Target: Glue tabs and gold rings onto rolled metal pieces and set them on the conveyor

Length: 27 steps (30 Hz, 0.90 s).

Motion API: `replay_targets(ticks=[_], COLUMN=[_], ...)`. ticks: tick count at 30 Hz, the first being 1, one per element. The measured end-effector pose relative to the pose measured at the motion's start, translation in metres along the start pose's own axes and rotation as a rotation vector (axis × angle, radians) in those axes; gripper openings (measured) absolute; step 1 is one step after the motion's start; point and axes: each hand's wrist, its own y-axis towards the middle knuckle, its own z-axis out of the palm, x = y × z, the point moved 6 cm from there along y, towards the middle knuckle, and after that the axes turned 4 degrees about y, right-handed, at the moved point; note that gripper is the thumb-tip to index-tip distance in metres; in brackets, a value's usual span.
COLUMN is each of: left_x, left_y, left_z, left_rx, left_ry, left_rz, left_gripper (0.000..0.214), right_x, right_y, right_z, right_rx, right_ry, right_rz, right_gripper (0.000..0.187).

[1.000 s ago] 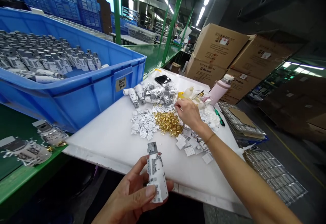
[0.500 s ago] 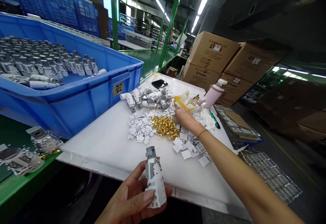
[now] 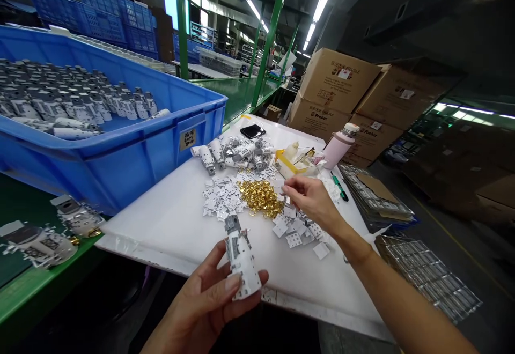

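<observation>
My left hand [image 3: 205, 295] is wrapped round a white-and-grey plastic model part [image 3: 244, 265], a tapered cylinder with a grey block at its top, held tilted above the table's front edge. Over the right side of the piles is my right hand [image 3: 314, 201], its thumb and forefinger pinched together; whatever small thing is between them cannot be made out. Just left of those fingertips lies a heap of gold rings [image 3: 260, 197]. Small white plates [image 3: 221, 196] are spread left of the rings, and larger square white plates [image 3: 293, 230] lie below my right hand.
A blue crate [image 3: 148, 155] full of similar model parts stands at the left. More parts [image 3: 237, 153] lie at the back, near a phone [image 3: 252, 131]. To the right are a yellow-edged tray [image 3: 292, 169], a pink bottle [image 3: 338, 147] and a green pen [image 3: 339, 186].
My right hand has drawn back from beside the yellow-edged tray, toward me and slightly right, fingers pinched. My left hand has raised the model part slightly.
</observation>
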Motion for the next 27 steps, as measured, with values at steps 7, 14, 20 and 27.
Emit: replay_targets(ticks=[7, 14, 20, 27], left_x=[0.006, 0.017, 0.018, 0.02], left_y=[0.012, 0.015, 0.013, 0.015], left_z=[0.02, 0.023, 0.028, 0.026], left_rx=[-0.013, 0.017, 0.034, 0.036], left_ry=[0.027, -0.003, -0.036, -0.067], left_rz=[0.022, 0.019, 0.03, 0.023], left_gripper=[0.062, 0.056, 0.054, 0.056], right_x=[0.05, 0.079, 0.082, 0.083], right_y=[-0.084, -0.111, -0.118, -0.123], right_z=[-0.011, -0.005, -0.002, -0.001], right_rx=[-0.131, -0.209, -0.243, -0.242], right_ry=[0.404, 0.168, 0.017, 0.005], right_rz=[-0.031, -0.34, -0.398, -0.427], right_gripper=[0.006, 0.025, 0.032, 0.034])
